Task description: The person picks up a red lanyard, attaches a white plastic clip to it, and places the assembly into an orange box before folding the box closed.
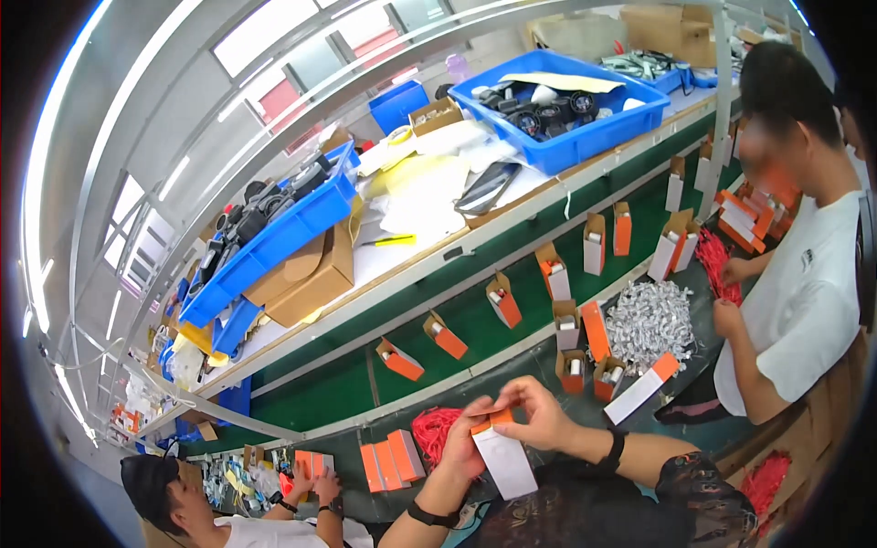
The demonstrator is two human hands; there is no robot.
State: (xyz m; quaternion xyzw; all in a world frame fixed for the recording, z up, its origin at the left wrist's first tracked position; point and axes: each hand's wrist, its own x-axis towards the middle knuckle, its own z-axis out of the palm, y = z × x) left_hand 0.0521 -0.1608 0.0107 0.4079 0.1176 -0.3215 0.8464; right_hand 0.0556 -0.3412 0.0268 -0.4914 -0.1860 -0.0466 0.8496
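- At the lower centre of the frame, in front of me on the workshop floor, a person in dark clothing holds a slim, rectangular white-and-orange cardboard carton (pixel 508 468), orange end uppermost, slightly tilted.
- The left hand (pixel 464 446) is curled about the carton's left side, fingers bent near its top.
- The right hand (pixel 541 418) arches over the orange end, thumb against it; whether thumb and fingers pinch a flap between them, I cannot tell.
- From here the carton looks light, its thin walls stiff along the edges but apt to dent under a hard squeeze. The printed faces may be a little slick; its contents are hidden, so any fragility is a guess.
- The long side edges, below the orange end, look the surest hold; the flaps seem likely to crease.
- Just left of the hands, lower centre, sits a bundle of thin red cords (pixel 434 431); to the right of centre, a heap of small whitish pieces (pixel 650 321) lies beside open upright orange-and-brown cartons (pixel 571 370).
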